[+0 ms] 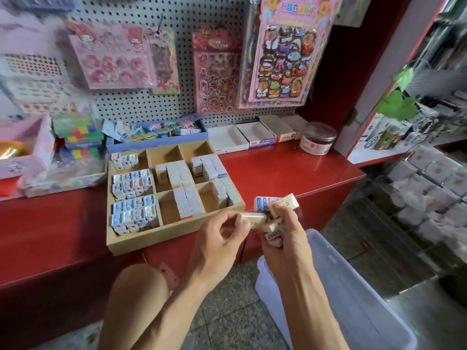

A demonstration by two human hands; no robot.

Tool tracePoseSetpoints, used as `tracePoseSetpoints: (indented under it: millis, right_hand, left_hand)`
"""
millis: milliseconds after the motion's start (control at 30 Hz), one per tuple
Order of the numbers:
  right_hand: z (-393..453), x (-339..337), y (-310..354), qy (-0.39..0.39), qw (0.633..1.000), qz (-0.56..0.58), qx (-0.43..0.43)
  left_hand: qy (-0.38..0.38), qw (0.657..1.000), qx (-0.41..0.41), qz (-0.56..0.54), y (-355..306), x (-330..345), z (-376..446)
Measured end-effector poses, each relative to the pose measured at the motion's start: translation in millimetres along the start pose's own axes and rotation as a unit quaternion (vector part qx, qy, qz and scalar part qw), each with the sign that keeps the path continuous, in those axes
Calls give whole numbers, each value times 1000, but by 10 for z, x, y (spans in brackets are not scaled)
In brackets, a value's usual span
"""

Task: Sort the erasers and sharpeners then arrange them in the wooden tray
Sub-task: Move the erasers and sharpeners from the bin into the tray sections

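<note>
A white pegboard (177,11) is standing behind everything, with sticker sheets (280,61) hanging on it. Below it a long red table (290,168) is running across the view, carrying boxes along its back edge, a blue tray of small clips (156,133), open white cartons (242,137) and a clear jar (318,138) near the right end. A clear plastic bin (353,286) is sitting on the tiled floor just in front of the table, under the right forearm.

The wooden tray (177,236) is lying on the table near its front edge, divided into compartments. The left column is holding small blue and white packets (132,183) packed upright in rows; what kind of item they are is too blurred to tell. The middle and right compartments are partly filled with white wrapped erasers (177,173) standing side by side, and the two back compartments of those columns are showing bare wood.

Both hands are hovering just off the tray's front right corner. The right hand (285,238) is closing its grip around a bundle of erasers (276,205), several sticking out above and beside the fingers. The left hand (222,238) is pinching a single beige eraser (252,219) between thumb and fingers, its end touching the bundle.
</note>
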State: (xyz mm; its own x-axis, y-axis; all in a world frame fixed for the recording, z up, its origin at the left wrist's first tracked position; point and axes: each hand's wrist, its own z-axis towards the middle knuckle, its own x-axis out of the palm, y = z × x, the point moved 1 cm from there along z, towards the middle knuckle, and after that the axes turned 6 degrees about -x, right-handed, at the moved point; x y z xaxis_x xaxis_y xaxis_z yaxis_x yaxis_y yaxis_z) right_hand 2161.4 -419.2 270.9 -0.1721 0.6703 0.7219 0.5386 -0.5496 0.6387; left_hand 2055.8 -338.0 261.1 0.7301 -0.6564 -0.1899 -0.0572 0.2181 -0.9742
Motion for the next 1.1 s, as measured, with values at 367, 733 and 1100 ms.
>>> tracePoseSetpoints:
  millis: [367,733,1100]
  right_hand:
    - [318,102,-25,8,999,-28,13]
    - [542,524,-416,45,995,-30,82]
    - [685,558,-577,51,994,-37,93]
  left_hand:
    - [-114,982,-81,126,301,-896,950]
    - [-121,879,-112,447,445,-1574,1690]
    - [-60,883,3,466,607,-1527,1873]
